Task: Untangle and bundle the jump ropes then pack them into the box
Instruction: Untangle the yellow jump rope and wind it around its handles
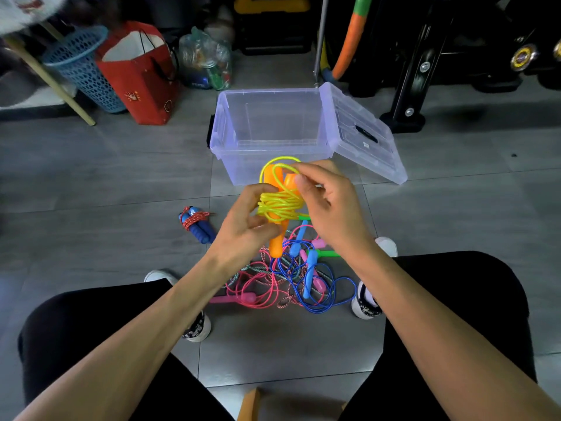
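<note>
My left hand (247, 221) grips the orange handles of a yellow jump rope (280, 205), whose cord is coiled around them. My right hand (326, 202) pinches a yellow loop of that cord at the top of the bundle. Below my hands, a tangled pile of ropes (291, 281) in pink, blue, green and braided cord lies on the floor between my feet. A bundled rope with blue handles and red cord (195, 224) lies to the left. The clear plastic box (230, 132) stands beyond my hands, with nothing inside and its lid (361, 129) swung out to the right.
A grey tiled floor (106, 183) surrounds the box. At the back stand a blue mesh basket (82, 68), a red paper bag (142, 74), a plastic bag of items (206, 62) and black exercise equipment (425, 71). My knees in black trousers frame the pile.
</note>
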A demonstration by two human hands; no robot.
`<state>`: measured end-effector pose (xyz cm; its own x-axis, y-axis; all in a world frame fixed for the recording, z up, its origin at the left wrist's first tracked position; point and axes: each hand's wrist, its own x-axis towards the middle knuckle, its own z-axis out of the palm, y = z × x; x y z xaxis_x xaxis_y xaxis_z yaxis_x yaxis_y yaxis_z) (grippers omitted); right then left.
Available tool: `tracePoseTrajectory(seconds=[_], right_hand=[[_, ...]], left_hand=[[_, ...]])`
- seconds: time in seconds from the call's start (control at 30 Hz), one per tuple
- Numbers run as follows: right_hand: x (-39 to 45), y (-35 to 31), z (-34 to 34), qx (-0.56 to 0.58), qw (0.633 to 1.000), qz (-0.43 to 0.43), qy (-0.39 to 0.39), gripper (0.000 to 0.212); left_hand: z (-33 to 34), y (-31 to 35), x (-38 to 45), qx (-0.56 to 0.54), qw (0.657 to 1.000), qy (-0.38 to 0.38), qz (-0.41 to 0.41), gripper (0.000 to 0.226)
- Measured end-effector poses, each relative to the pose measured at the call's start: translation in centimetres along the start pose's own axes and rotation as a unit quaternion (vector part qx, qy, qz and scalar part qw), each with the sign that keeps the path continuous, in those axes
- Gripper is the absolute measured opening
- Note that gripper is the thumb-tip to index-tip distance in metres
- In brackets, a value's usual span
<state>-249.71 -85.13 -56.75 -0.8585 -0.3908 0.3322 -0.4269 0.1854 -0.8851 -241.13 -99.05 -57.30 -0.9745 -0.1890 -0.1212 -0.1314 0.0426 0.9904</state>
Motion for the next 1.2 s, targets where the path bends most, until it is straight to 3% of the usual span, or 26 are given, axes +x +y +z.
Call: tracePoseTrajectory(seconds=[0.1,0.23,0.37,0.5,0.67,0.87,0.97,1.1,1.2], right_hand=[[0.3,-0.1,-0.6,0.013,1.0,0.0,0.016,0.027],[-0.1,0.6,0.2,-0.078,0.995,-0.058,0.028,0.026],[-0.7,1.6,0.8,-0.199,0.969,-0.144,-0.034,0.027],[-0.9,1.5,0.4,-0.263,0.941,-0.189,-0.093,0.035],[-0.9,1.7,1.1,-0.229,0.954,-0.177,-0.081,0.027],[0.2,0.0,-0.3,-0.089,0.996,0.02,-0.011,0.027],[-0.4,0.1,-0.3,-0.173,0.983,-0.052,-0.04,0.028],[-1.6,0.6,0.8,-0.306,0.937,-0.139,-0.095,0.039],[-1.4,1.0,0.9,-0.302,0.937,-0.149,-0.092,0.039]], left_hand=[[0.0,0.0,0.0,0.027,0.999,-0.006,0.019,0.055],[0.2,0.0,0.5,0.038,0.999,0.011,0.024,0.059],[0.3,-0.1,0.4,0.055,0.997,0.035,0.034,0.057],[0.3,-0.2,0.3,0.088,0.993,0.071,0.044,0.039],[0.5,-0.7,0.4,0.139,0.986,0.089,0.038,0.03],[0.2,-1.9,0.5,0.207,0.974,0.081,0.045,0.034],[0.4,-1.9,0.6,0.219,0.97,0.085,0.061,0.031],[0.2,-1.8,0.6,0.228,0.965,0.112,0.061,0.023],[-0.1,-1.7,0.4,0.225,0.965,0.124,0.059,0.028]])
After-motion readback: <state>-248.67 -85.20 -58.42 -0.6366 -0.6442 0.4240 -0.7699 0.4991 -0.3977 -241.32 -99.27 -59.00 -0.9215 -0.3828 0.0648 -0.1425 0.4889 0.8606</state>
